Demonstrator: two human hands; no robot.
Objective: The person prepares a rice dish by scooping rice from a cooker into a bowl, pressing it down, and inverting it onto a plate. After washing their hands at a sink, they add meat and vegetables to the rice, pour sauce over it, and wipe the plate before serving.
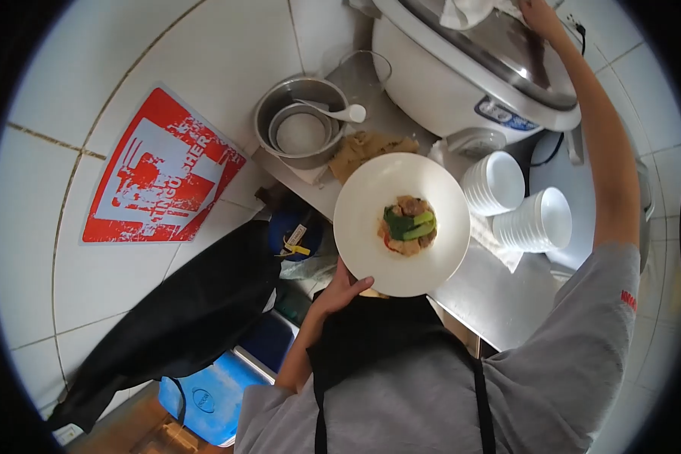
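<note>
My left hand (342, 290) grips the lower rim of a wide cream plate (363, 250), thumb on top, fingers hidden underneath. At the plate's middle sits a small portion of food (410, 225) with green vegetable and brownish pieces. My right arm stretches up to a large white rice cooker (439, 91). At the top edge of the view, my right hand (536, 13) is at the cooker's shiny lid (533, 64), beside a white cloth (469, 11); its fingers are mostly cut off by the frame.
Two stacks of white bowls (507, 181) stand on the metal counter (499, 303) right of the plate. Behind it are a brown cloth (371, 151) and a metal pot (268, 113) with a smaller container and white-handled utensil inside. A blue lid (208, 401) lies low at left.
</note>
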